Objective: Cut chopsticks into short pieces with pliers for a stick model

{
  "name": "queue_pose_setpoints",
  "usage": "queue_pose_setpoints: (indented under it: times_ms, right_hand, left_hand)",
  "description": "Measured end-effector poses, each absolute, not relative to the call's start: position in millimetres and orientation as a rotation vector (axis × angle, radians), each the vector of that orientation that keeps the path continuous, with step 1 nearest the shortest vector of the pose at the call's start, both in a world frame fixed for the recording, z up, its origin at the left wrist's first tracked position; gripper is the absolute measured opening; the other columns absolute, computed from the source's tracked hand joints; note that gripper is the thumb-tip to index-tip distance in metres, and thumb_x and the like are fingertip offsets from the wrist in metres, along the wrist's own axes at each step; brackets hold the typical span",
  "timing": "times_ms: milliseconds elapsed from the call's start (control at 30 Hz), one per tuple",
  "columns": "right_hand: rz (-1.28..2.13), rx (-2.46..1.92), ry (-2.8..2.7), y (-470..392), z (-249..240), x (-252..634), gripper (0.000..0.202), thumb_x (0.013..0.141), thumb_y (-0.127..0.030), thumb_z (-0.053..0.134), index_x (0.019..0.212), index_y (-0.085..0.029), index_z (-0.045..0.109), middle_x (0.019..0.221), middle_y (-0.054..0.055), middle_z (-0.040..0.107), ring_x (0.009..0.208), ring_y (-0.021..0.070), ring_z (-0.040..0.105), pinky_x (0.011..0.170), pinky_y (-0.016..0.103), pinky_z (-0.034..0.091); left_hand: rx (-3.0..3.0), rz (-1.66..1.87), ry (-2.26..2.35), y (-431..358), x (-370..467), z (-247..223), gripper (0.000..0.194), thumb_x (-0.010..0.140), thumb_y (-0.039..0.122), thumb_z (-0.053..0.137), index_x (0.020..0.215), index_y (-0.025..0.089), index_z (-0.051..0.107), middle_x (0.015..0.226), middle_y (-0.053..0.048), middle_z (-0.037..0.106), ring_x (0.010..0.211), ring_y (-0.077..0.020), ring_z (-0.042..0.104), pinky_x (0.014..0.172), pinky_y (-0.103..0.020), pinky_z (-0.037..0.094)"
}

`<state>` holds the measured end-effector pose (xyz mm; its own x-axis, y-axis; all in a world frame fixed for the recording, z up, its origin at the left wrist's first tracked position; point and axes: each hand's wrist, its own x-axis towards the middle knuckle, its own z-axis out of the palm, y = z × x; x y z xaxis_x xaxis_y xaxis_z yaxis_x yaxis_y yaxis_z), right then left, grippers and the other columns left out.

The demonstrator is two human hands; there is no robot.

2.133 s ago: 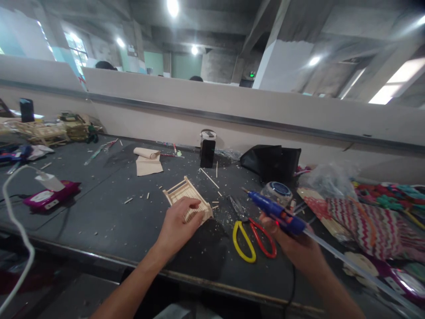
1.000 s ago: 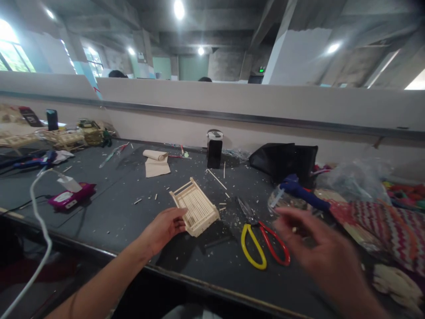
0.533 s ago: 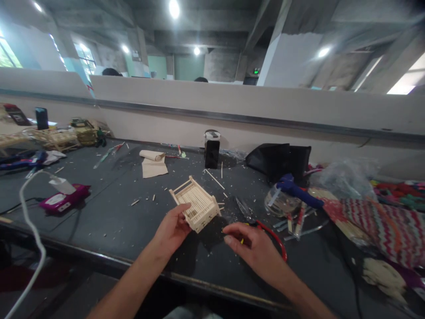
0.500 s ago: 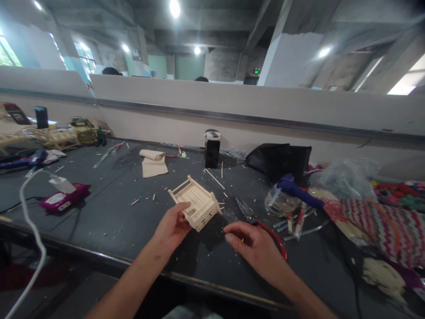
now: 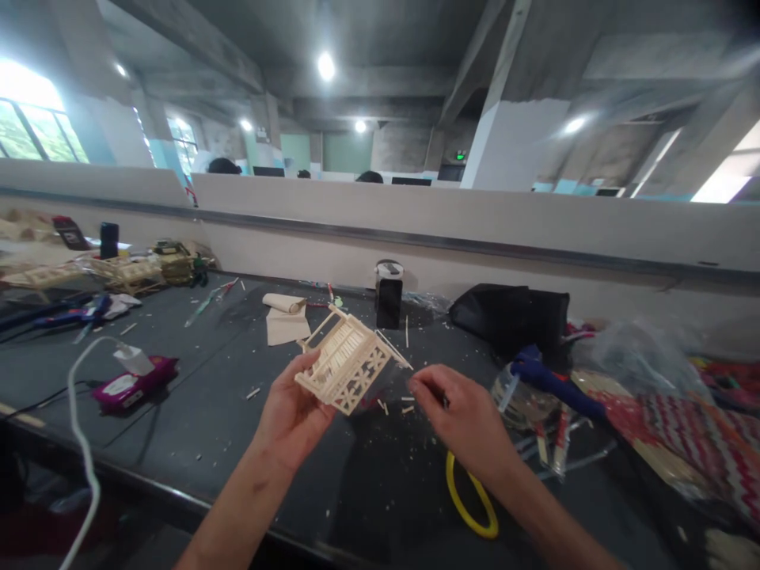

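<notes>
My left hand [image 5: 297,412] grips a small model bed-like frame [image 5: 347,360] built of pale wooden sticks, thumb on its slatted top. The model is raised above the table and tilted, its crisscross end panel facing me. To its right, my right hand [image 5: 460,412] has thumb and fingers pinched together, apart from the model. Whatever may be between those fingertips is too small or hidden to make out. A yellow looped handle [image 5: 475,503] shows below the right hand; the rest of that tool is hidden.
Stick offcuts [image 5: 252,393] litter the dark table [image 5: 195,419]. A phone [image 5: 389,304] stands by the partition. At the right are a blue glue gun [image 5: 552,386] and a black bag [image 5: 511,317]; at the left, a purple power strip [image 5: 135,385] and white cable [image 5: 80,443].
My left hand has tipped the model so its end panel shows more. The right hand's fingers have closed into a pinch. The yellow handle has come into sight; the view has tilted up.
</notes>
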<state>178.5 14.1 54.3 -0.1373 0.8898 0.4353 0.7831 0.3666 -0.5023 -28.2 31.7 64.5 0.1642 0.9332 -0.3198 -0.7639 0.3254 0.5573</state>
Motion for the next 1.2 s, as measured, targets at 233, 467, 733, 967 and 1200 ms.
queue_pose_setpoints:
  times_ms: [233,467,733,967,1200]
  right_hand:
    - [0.428,-1.360,-1.870,22,72,164,0.036,0.090,-0.042,0.041,0.065,-0.020,0.056,0.058,-0.001,0.056,0.056,0.0129,0.051,0.054,0.024,0.037]
    - [0.612,-1.199,-1.589,39,76,146,0.025,0.085,-0.039,0.053,0.101,-0.021,0.059,0.074,0.000,0.059,0.060,0.0124,0.054,0.054,0.022,0.043]
    - [1.344,-0.974,-1.271,67,73,137,0.034,0.080,-0.043,0.060,0.105,-0.021,0.052,0.064,-0.005,0.046,0.045,0.0051,0.035,0.036,0.015,0.022]
    - [1.292,-1.032,-1.314,50,69,150,0.029,0.084,-0.035,0.053,0.062,-0.017,0.048,0.056,-0.003,0.045,0.047,0.0059,0.039,0.041,0.017,0.030]
    - [1.024,-1.119,-1.460,42,95,142,0.013,0.079,-0.028,0.060,0.078,-0.021,0.049,0.060,-0.006,0.049,0.042,0.0045,0.039,0.036,0.016,0.028]
  left_hand:
    - [0.338,1.336,0.561,49,-36,82,0.041,0.080,0.018,0.047,0.120,0.011,0.053,0.093,-0.009,0.071,0.081,-0.0200,0.067,0.068,-0.028,0.056]
    - [0.390,1.336,0.420,73,-34,79,0.053,0.071,0.005,0.047,0.124,0.009,0.051,0.084,-0.009,0.073,0.076,-0.0221,0.069,0.081,-0.037,0.054]
    - [0.344,1.227,0.478,88,-31,63,0.049,0.071,0.008,0.057,0.119,0.011,0.055,0.081,-0.008,0.073,0.074,-0.0246,0.069,0.078,-0.039,0.054]
    - [0.372,1.340,0.512,101,-35,42,0.046,0.064,0.012,0.069,0.109,0.016,0.062,0.079,-0.005,0.072,0.071,-0.0224,0.068,0.075,-0.036,0.055]
    - [0.476,1.448,0.513,105,-35,35,0.049,0.066,0.012,0.067,0.114,0.020,0.059,0.087,-0.003,0.073,0.076,-0.0211,0.069,0.078,-0.034,0.056]
